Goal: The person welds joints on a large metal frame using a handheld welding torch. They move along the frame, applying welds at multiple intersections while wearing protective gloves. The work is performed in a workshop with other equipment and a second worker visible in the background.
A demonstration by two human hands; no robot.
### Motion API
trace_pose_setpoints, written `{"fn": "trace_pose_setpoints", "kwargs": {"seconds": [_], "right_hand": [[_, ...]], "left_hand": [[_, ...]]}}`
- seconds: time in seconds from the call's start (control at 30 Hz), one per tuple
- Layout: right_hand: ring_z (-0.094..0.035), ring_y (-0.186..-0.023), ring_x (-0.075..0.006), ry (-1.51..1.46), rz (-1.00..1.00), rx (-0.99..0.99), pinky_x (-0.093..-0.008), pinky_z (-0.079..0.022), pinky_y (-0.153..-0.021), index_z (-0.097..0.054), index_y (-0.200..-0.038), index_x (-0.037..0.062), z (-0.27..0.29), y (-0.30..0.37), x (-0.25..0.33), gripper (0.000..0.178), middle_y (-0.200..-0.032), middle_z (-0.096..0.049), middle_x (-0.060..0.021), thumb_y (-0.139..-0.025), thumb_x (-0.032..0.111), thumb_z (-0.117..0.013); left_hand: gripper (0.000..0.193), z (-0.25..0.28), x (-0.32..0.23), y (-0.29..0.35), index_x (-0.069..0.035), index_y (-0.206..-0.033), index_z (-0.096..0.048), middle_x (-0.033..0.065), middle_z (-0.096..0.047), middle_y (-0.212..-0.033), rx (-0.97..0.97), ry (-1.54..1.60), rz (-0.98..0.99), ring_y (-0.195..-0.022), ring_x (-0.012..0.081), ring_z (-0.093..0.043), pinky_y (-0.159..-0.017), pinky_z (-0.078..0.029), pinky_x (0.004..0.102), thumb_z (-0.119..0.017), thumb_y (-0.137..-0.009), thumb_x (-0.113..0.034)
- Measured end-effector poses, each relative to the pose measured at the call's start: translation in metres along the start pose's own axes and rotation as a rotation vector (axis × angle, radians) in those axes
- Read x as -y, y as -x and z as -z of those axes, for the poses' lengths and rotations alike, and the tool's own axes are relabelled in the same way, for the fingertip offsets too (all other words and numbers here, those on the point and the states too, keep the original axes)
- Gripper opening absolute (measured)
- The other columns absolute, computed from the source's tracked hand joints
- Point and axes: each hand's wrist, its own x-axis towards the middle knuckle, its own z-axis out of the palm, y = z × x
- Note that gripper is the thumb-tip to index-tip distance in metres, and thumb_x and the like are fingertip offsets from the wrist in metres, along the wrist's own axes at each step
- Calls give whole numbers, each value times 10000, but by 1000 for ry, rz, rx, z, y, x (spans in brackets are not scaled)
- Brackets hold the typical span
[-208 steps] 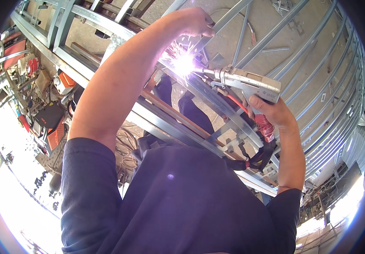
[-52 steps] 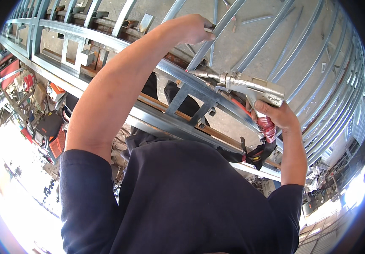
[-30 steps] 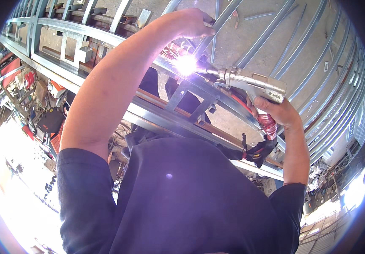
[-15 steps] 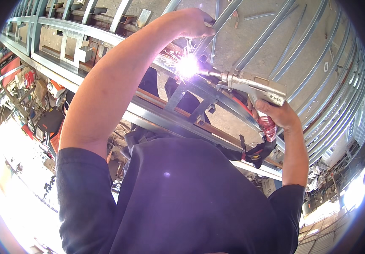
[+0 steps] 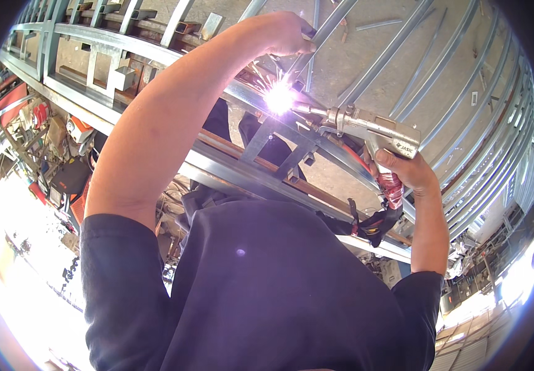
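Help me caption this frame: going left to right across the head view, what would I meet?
Red panel → orange-and-white item → boxy metal piece → left hand → right hand.

Arc's lit again: 1.7 s ago the silvery metal pistol-shaped welding torch [image 5: 375, 128] with red-wrapped grip showed its bare tip; now a white-violet glare [image 5: 279, 98] throwing sparks hides it. The dark short-sleeved T-shirt [image 5: 267, 284] has picked up a violet tint since then. Versus 6.9 s ago: short flat grey steel crosspiece [image 5: 258, 145] near the long edge of the silvery galvanised-steel frame [image 5: 118, 43] now just beside the glare, was well apart.
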Motion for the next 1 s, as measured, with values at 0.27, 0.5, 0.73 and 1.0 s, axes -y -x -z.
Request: {"fn": "trace_pose_setpoints", "kwargs": {"seconds": [0.27,0.5,0.73,1.0], "right_hand": [[-655,-805,-169,-45,29,-65,-335,-560,-704,-592,-1318,19,-5,22,-8,528,-1011,-703,-94,-924,306,-795],[-693,-799,-176,-61,70,-459,-325,-579,-707,-658,-1216,-23,-22,85,-12,423,-997,-724,-100,-917,257,-766],[-676,-764,-169,135,232,-599,-317,-550,-655,-624,-1277,-8,-71,125,4,505,-1034,-713,-111,-949,358,-743],[-666,-754,-150,358,267,-543,-297,-530,-650,-627,-1253,-6,-162,103,65,497,-1014,-705,-100,-970,396,-705]], "left_hand": [[520,2,6,-4,-134,-1381,-662,164,-759,-1104,0,-76,-49,-973,271,-724,-878,-564,413,-728,-929,-383],[475,7,2,41,-93,-1316,-690,212,-749,-1082,-522,196,-162,-972,353,-732,-878,-566,415,-716,-917,-349],[341,-14,117,156,-70,-1184,-721,142,-745,-1080,-1259,54,-131,-1058,326,-685,-967,-518,441,-759,-884,-227],[954,41,322,208,-37,-1577,-357,189,-479,-1546,-1221,-234,495,-1489,346,-381,-1253,-186,501,-675,-882,-608]]}}
